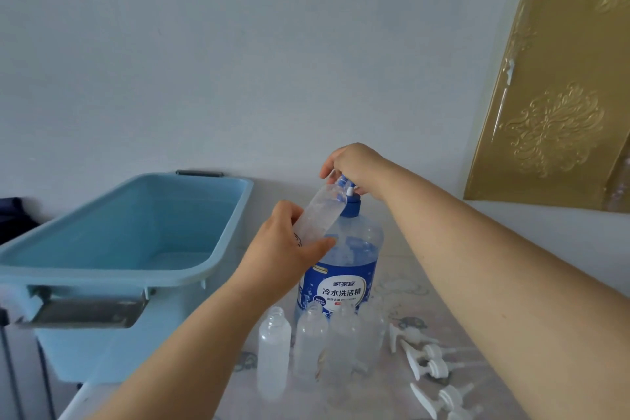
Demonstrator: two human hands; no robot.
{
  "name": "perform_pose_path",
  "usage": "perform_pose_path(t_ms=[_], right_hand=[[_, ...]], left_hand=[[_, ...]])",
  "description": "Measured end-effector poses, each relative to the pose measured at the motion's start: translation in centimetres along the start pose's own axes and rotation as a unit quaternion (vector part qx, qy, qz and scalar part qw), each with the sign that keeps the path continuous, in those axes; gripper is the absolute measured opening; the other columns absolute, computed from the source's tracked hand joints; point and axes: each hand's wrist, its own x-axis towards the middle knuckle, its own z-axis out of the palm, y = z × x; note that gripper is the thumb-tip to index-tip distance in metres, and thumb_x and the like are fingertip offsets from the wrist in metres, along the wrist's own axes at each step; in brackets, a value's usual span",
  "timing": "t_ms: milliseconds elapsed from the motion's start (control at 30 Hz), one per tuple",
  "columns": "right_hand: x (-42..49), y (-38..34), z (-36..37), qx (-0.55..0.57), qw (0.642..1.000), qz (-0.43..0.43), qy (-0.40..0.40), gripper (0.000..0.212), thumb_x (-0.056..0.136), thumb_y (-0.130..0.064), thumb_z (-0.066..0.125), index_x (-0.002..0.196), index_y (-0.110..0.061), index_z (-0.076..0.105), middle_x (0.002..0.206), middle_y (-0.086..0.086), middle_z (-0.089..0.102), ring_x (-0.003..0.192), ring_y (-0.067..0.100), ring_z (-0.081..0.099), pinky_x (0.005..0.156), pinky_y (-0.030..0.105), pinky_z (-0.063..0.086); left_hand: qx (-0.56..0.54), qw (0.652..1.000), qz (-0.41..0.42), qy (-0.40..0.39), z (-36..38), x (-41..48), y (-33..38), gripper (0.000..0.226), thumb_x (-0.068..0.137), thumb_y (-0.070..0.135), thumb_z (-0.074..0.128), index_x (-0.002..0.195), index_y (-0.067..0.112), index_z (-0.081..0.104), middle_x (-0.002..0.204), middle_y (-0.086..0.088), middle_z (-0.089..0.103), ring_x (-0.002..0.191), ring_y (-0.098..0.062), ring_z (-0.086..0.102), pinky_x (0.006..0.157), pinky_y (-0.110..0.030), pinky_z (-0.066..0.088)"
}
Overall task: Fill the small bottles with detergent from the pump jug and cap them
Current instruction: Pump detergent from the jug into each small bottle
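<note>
Leaning at centre frame, one small bottle (pixel 320 211) is tilted with its mouth at the spout of the pump jug (pixel 344 269), which stands on the counter (pixel 405 286). The left hand (pixel 286 249) grips the bottle's lower half, its fingers (pixel 286 211) curled round it and the thumb pressed on the near side. The right hand (pixel 354 165) sits on the blue pump head (pixel 345 185), fingers (pixel 328 169) bent down over it. Just in front of the jug stand four open bottles (pixel 274 351), the right-hand ones blurred. At lower right lie white pump caps (pixel 431 353), at least four. One blue tub (pixel 112 280) fills the left of the frame, and a gold panel (pixel 552 95) leans at upper right.
</note>
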Motion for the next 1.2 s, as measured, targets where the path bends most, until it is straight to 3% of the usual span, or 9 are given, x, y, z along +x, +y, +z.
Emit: perform_pose_path(t_ms=[133,367,533,600,733,867,967,1133,1200], right_hand=[[0.5,-0.1,0.2,-0.011,0.999,0.026,-0.021,0.031,0.087,-0.014,0.056,0.115,-0.010,0.068,0.111,0.009,0.067,0.081,0.024,0.053,0.090,0.033,0.049],[-0.3,2.0,1.0,-0.009,0.997,-0.078,-0.006,0.025,0.090,-0.007,0.052,0.107,-0.008,0.070,0.118,0.013,0.066,0.087,0.020,0.053,0.081,0.030,0.044],[-0.1,0.2,1.0,-0.096,0.995,-0.002,-0.035,0.027,0.091,-0.017,0.057,0.115,-0.008,0.066,0.089,0.006,0.058,0.079,0.021,0.051,0.081,0.029,0.041],[-0.5,0.2,0.3,-0.071,0.996,-0.046,-0.018,0.018,0.091,-0.013,0.054,0.100,-0.011,0.070,0.090,0.005,0.058,0.078,0.021,0.052,0.072,0.027,0.044],[-1.3,1.2,-0.7,0.006,0.992,-0.125,0.023,0.028,0.089,-0.007,0.048,0.106,-0.008,0.070,0.099,0.009,0.063,0.086,0.022,0.053,0.057,0.022,0.041],[-0.1,1.3,-0.1,-0.002,0.994,-0.105,0.014,0.026,0.090,-0.009,0.049,0.103,-0.009,0.071,0.117,0.014,0.067,0.086,0.022,0.054,0.063,0.025,0.044],[0.7,0.8,0.5,-0.048,0.998,-0.043,-0.015,0.028,0.091,-0.009,0.051,0.113,-0.011,0.068,0.123,0.010,0.065,0.087,0.024,0.055,0.080,0.029,0.046],[0.7,1.0,1.3,-0.133,0.989,-0.064,-0.027,0.041,0.095,-0.004,0.039,0.128,-0.017,0.059,0.138,0.008,0.054,0.119,0.029,0.055,0.100,0.032,0.043],[0.7,0.9,1.3,-0.120,0.991,-0.062,-0.019,0.037,0.095,-0.005,0.042,0.126,-0.014,0.060,0.137,0.009,0.055,0.118,0.028,0.055,0.103,0.034,0.042]], left_hand=[[-0.006,1.000,-0.006,-0.011,0.4,0.0,-0.2,0.040,0.080,0.044,0.069,0.101,0.024,0.042,0.085,0.008,0.055,0.065,-0.005,0.055,0.046,-0.013,0.035],[-0.008,0.999,-0.022,-0.034,1.0,-0.1,-1.2,0.037,0.081,0.039,0.071,0.100,0.023,0.042,0.084,0.005,0.056,0.059,-0.005,0.053,0.040,-0.010,0.036],[0.001,1.000,-0.011,-0.028,0.7,-0.2,-1.1,0.038,0.081,0.042,0.070,0.102,0.026,0.043,0.085,0.008,0.056,0.061,-0.004,0.054,0.040,-0.010,0.035],[0.006,1.000,0.002,-0.014,0.4,0.0,-0.8,0.039,0.080,0.044,0.069,0.103,0.027,0.044,0.086,0.011,0.055,0.064,-0.003,0.054,0.045,-0.010,0.033],[-0.005,1.000,0.014,-0.007,0.1,0.2,-0.4,0.039,0.080,0.044,0.069,0.105,0.029,0.043,0.088,0.013,0.055,0.067,-0.002,0.055,0.046,-0.010,0.035],[-0.010,1.000,0.009,-0.014,0.6,0.1,-0.6,0.038,0.082,0.042,0.069,0.105,0.028,0.042,0.087,0.011,0.055,0.065,-0.004,0.056,0.044,-0.009,0.034],[-0.024,0.999,0.004,-0.025,0.9,0.0,-0.8,0.036,0.082,0.038,0.069,0.104,0.025,0.044,0.084,0.009,0.056,0.061,-0.004,0.054,0.040,-0.007,0.036],[-0.032,0.999,-0.005,-0.027,1.0,-0.1,-1.4,0.035,0.082,0.036,0.070,0.103,0.023,0.045,0.086,0.004,0.058,0.061,-0.006,0.054,0.042,-0.007,0.038],[-0.027,0.999,-0.007,-0.028,1.0,-0.2,-1.5,0.036,0.081,0.037,0.070,0.103,0.024,0.045,0.088,0.005,0.058,0.063,-0.006,0.056,0.041,-0.008,0.037]])
